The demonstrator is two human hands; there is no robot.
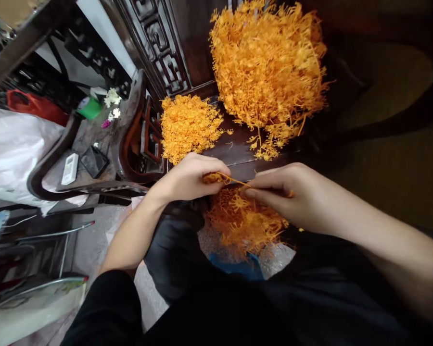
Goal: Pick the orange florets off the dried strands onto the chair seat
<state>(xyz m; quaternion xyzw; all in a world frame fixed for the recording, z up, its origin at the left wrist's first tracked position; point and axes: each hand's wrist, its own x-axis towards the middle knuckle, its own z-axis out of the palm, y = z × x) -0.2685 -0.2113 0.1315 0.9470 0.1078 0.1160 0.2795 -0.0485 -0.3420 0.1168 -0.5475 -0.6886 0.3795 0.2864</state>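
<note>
at the far left a white sack [10,154] is slumping beside a dark wooden armchair [122,144], and on the chair's seat a white remote [70,168] and a dark flat case [94,161] are lying, well clear of the work. moving right, the left hand [191,177] is curling shut, its fingertips pinching one end of a thin orange sprig [234,181], a small clump bunching under the thumb. just above it a smaller orange pile [187,126] is sitting on the dark wooden table [238,154], near the table's front edge. the sprig is stretching across between the hands, right over a loose orange heap [245,223] that is resting in the lap on a blue-edged sheet [238,266]. the right hand [292,194] is closing narrowly on the sprig's other end, finger and thumb pressed together. the stuff is looking very light, wiry and brittle, likely to shed bits and tangle, so it is probably best taken by the stem with fingertips rather than squeezed. further right and up, a big orange mound [270,72] is crowding the table, leaving only a narrow bare strip between piles and edge; the open room is lying mostly over the lap.
</note>
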